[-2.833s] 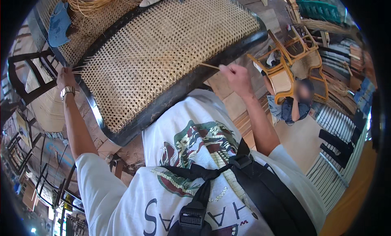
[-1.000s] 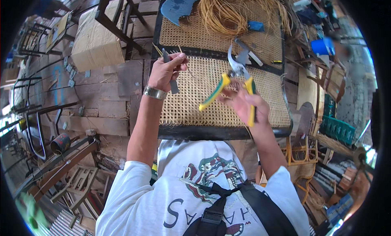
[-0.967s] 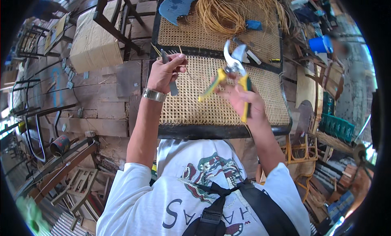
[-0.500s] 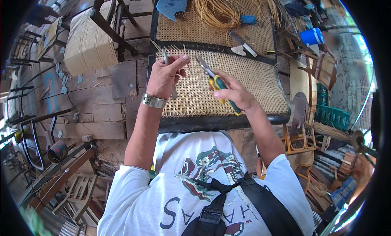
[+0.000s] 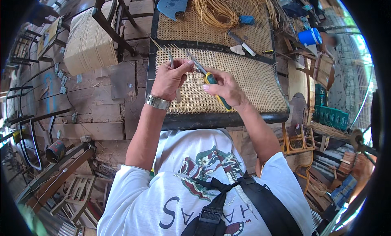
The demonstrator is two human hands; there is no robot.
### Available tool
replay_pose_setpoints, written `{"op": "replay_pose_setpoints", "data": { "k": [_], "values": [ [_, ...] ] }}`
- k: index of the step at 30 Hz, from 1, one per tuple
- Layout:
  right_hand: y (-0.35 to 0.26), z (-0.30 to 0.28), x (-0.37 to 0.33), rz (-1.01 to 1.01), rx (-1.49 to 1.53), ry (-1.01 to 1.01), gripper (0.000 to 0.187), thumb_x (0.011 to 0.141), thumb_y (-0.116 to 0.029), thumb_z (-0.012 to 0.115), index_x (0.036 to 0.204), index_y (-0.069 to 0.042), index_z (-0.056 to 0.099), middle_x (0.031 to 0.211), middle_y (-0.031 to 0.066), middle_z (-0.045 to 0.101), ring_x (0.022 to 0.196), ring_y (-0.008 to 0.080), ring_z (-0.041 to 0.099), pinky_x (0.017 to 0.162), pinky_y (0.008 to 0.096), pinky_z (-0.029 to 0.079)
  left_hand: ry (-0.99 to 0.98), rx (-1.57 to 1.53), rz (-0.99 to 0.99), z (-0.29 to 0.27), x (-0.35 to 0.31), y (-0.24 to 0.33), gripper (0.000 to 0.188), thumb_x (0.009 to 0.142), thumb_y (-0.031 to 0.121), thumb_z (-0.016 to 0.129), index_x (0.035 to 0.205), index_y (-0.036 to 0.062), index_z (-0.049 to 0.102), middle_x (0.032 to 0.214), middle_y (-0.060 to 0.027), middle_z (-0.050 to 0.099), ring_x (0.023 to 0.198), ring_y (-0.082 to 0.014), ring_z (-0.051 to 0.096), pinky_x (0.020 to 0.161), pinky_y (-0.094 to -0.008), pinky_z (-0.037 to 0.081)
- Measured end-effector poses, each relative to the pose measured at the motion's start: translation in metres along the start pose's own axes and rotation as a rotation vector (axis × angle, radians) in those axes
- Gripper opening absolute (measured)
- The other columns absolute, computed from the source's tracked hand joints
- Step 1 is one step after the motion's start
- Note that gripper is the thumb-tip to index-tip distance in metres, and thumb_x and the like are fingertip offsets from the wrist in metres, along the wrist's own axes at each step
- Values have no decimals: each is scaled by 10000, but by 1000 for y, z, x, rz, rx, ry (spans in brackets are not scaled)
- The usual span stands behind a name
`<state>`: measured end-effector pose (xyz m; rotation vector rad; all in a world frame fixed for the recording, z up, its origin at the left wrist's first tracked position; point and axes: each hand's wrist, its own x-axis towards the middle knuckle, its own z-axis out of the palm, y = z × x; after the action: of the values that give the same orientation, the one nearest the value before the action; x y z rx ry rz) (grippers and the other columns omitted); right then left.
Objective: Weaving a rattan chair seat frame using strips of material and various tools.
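A woven cane panel (image 5: 236, 83) in a dark wooden frame (image 5: 195, 122) lies in front of me. My left hand (image 5: 169, 79) is closed above its left part, thumb and forefinger pinched together. A slim grey metal tool (image 5: 171, 59) runs through that hand, its other end showing below the palm. My right hand (image 5: 226, 88) grips pliers (image 5: 210, 78) with green and yellow handles. Their jaws reach the left thumb tip; any strand between them is too small to make out. Loose cane ends (image 5: 173, 46) stick up along the panel's far left edge.
On the far cane panel lie a coil of cane strands (image 5: 211, 12), a blue flat piece (image 5: 173, 6), a knife-like tool (image 5: 244, 45) and a pale scrap (image 5: 237, 50). A cardboard-covered seat (image 5: 89, 40) stands left. A blue bucket (image 5: 309, 36) is at right.
The pliers have moved left, up to my left fingertips, and their handles are closer together. My left hand has shifted slightly right and still holds the metal tool.
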<state>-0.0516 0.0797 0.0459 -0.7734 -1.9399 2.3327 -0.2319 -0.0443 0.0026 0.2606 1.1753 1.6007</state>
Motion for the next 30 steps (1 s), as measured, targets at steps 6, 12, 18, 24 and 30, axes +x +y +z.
{"op": "replay_pose_setpoints", "data": {
  "k": [6,12,18,24,30],
  "values": [
    [4,-19,9,-74,-295,88,581,873,-223,720,1377,17,557,948,65,592,879,147,584,791,284,490,102,83,118,3,-2,8,156,926,164,737,1020,42,715,851,-10,716,560,1,458,481,-170,322],
    [48,-99,95,-126,-1291,187,733,906,-459,650,1488,-84,410,1262,224,531,1222,428,511,1031,523,440,482,437,351,-87,39,21,126,902,137,744,982,43,719,826,-5,723,570,-16,488,488,-190,355],
    [76,-189,166,-284,-1733,205,741,954,-523,594,1548,-157,342,1502,160,414,1408,337,365,1184,501,265,511,761,283,-133,103,19,200,830,201,810,924,45,727,840,-34,737,670,-81,609,599,-240,481],
    [90,-156,129,-397,-1351,428,571,990,-411,579,1462,-105,481,1437,144,473,1351,311,434,1160,476,332,617,1081,196,-116,168,-16,225,819,283,819,939,102,761,830,-39,750,760,-140,692,716,-295,542],
    [89,-101,49,-151,-1012,317,346,987,-321,591,1198,-57,663,1168,154,603,1166,303,562,1071,460,449,587,1087,74,-101,182,-28,205,835,269,821,946,108,760,767,6,713,716,-100,644,671,-291,530]
  ]
}}
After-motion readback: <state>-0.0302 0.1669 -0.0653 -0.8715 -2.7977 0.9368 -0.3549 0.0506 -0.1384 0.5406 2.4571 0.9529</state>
